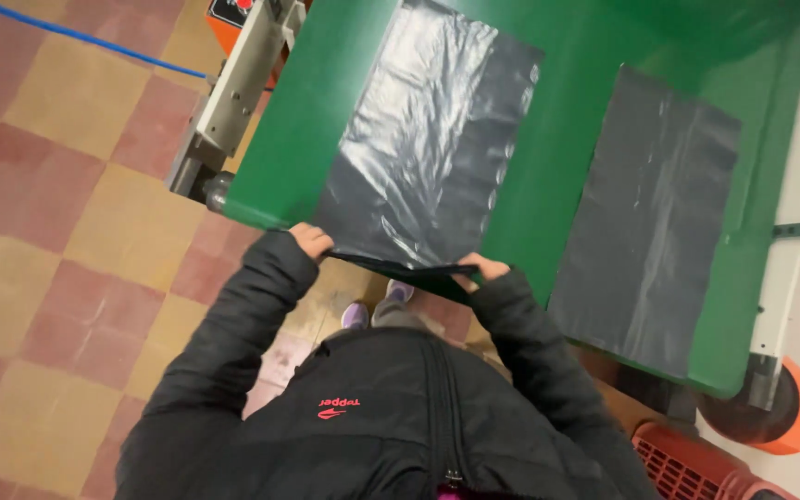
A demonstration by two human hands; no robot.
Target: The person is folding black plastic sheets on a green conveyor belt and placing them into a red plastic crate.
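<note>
Two dark plastic bags (428, 139) (650, 204), one green table (562, 111), two hands (312, 241) (488, 270), one orange crate (696, 463).

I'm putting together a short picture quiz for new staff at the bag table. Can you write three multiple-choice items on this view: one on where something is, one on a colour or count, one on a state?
1. Where do the two hands grip the nearer stack of bags?
A. at its edge nearest the person
B. at its far edge
C. in its middle

2. What colour is the table?
A. grey
B. green
C. orange

3. How does the other stack of bags lie?
A. rolled up
B. hanging off the table
C. flat, untouched

Answers:
1 A: the left hand and right hand pinch the near edge of the nearer stack of bags at the table's front.
2 B: the table is green all over.
3 C: the other stack of bags lies flat, with no hand on it.
</note>
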